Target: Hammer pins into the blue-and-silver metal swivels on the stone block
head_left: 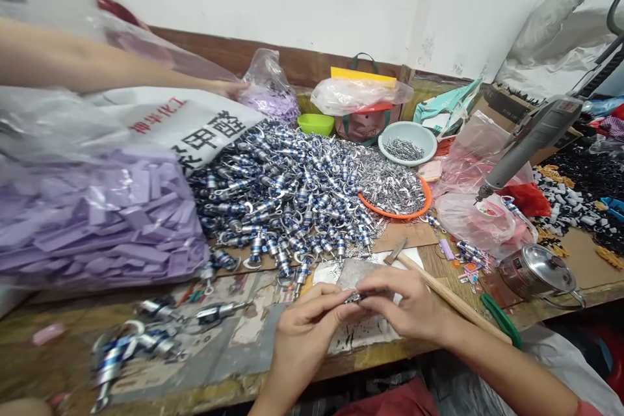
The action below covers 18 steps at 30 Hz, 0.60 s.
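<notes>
My left hand (305,325) and my right hand (404,304) meet at the table's front edge, both pinching one small metal piece (354,298) between thumbs and fingertips. They work over a worn metal plate (358,273). Just behind lies a big heap of blue-and-silver keychain parts (287,195). A few more of these parts (146,338) lie loose at the front left. A wooden-handled hammer (439,289) lies right beside my right hand.
Another person's arm (97,68) reaches across at upper left. A clear bag of purple pieces (92,221) fills the left. An orange tray (404,198) and a pale bowl (408,142) hold metal bits. A rotary tool (531,136), steel pot (536,272) and plastic bags crowd the right.
</notes>
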{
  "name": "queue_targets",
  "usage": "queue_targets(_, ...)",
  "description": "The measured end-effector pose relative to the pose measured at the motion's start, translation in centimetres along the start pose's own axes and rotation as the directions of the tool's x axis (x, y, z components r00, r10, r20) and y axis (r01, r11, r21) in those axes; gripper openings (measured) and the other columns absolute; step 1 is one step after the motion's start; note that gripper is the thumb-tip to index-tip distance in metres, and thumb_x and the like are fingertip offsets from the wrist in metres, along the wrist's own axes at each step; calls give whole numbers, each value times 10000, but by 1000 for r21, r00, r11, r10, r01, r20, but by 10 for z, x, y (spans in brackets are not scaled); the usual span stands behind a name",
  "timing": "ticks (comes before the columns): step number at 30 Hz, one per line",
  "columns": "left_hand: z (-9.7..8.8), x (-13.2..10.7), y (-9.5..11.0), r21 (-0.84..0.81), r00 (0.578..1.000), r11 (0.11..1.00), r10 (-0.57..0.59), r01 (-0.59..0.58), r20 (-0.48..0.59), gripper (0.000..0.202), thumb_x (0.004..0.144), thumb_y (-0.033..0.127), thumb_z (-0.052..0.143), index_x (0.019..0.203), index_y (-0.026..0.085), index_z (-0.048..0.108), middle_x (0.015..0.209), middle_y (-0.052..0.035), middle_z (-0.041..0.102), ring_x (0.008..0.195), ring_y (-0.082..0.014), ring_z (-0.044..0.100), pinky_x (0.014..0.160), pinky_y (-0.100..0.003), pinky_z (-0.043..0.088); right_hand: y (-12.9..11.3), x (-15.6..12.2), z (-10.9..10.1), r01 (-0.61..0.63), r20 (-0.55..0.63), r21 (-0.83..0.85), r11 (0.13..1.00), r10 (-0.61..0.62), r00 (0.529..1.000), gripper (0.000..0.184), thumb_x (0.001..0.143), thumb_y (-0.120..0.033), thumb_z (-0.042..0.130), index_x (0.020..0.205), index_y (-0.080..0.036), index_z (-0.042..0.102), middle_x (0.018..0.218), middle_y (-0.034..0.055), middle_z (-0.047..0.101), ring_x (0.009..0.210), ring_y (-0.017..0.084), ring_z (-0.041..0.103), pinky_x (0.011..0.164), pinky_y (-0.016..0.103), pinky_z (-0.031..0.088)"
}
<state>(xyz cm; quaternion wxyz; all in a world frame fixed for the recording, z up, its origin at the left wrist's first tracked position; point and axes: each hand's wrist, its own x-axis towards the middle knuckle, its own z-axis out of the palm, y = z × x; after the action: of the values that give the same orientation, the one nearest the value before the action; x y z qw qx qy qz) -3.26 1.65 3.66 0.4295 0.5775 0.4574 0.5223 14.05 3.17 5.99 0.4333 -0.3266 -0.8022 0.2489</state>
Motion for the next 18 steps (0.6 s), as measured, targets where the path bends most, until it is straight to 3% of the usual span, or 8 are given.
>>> queue_targets(3,-3,1,3,-108,996,991,-82,83,17,47,667,214,696,676,236,735,650,-8,649,637,-136,596,582,-209,478,8,-10,-3,307,56,-177,935,-302,952,230,852,-171,513,1066,-131,588,929,107,663,863,157,613,723,256,510)
queue_targets(6,-7,2,5,-61,995,995,-69,73,68,33,668,230,696,643,224,717,628,-5,617,612,-127,571,562,-202,459,13,-14,-6,485,146,-309,818,-463,874,287,888,-118,400,1141,-108,535,957,122,653,870,164,604,699,268,505)
queue_targets(11,-10,2,13,89,993,996,-24,14,118,70,695,242,671,648,220,718,733,-33,631,731,-154,612,661,-220,469,12,-12,-8,499,163,-351,793,-473,866,330,892,-105,362,1206,-97,464,936,125,649,856,171,599,681,281,499)
queue_targets(14,-7,-1,18,16,993,998,-65,63,99,87,700,238,659,634,217,711,771,-39,670,765,-165,629,693,-223,481,9,-13,-7,460,163,-325,826,-430,888,360,884,-103,333,1227,-117,440,896,113,643,819,170,598,649,282,494)
queue_targets(18,1,-7,19,-114,983,977,-185,182,-18,85,674,271,674,622,216,714,746,-32,712,737,-173,649,664,-216,507,6,-15,-6,382,183,-328,864,-338,923,363,846,-74,369,1188,-132,479,881,109,636,772,172,583,619,285,486)
